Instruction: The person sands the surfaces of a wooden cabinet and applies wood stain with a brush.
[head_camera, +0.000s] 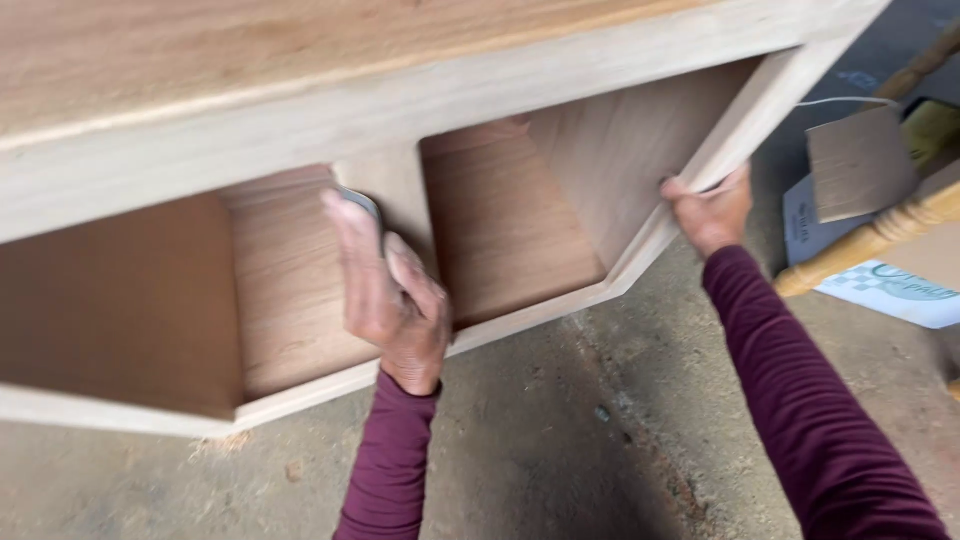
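A bare wooden cabinet (300, 110) with two open compartments fills the upper part of the head view. My left hand (390, 290) presses a small grey pad (362, 203), likely sandpaper, against the upright divider (385, 180) between the compartments. My right hand (712, 212) grips the cabinet's right side panel (745, 120) at its front edge. Both arms wear dark maroon sleeves.
The cabinet stands on a dusty concrete floor (560, 430) with some sawdust by its lower left edge. At the right lie a turned yellow wooden leg (880, 235), cardboard pieces (860, 165) and a printed paper sheet (895, 290).
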